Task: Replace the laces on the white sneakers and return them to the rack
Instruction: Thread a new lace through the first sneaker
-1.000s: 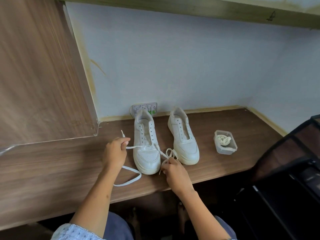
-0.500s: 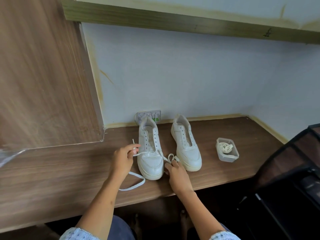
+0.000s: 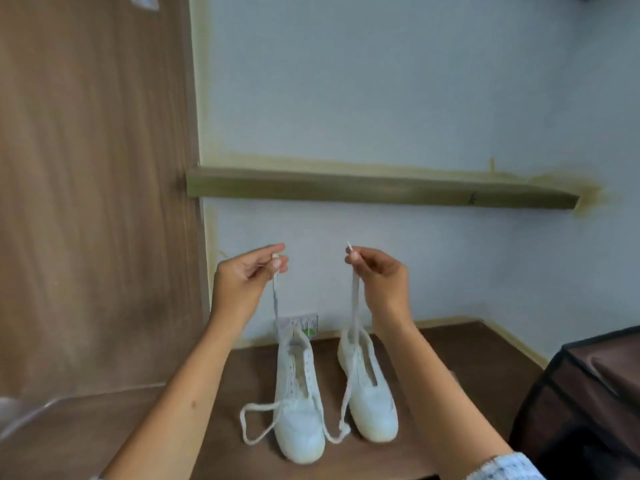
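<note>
White flat lace (image 3: 354, 344) rises from the left sneaker (image 3: 298, 403), its ends pinched by left hand (image 3: 242, 282) and right hand (image 3: 379, 277).

two sneakers (image 3: 300, 403), one lace (image 3: 352, 323), two hands (image 3: 242, 282)

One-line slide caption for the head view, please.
Left hand and right hand each pinch a raised lace end above the left sneaker on the wooden desk.
</note>
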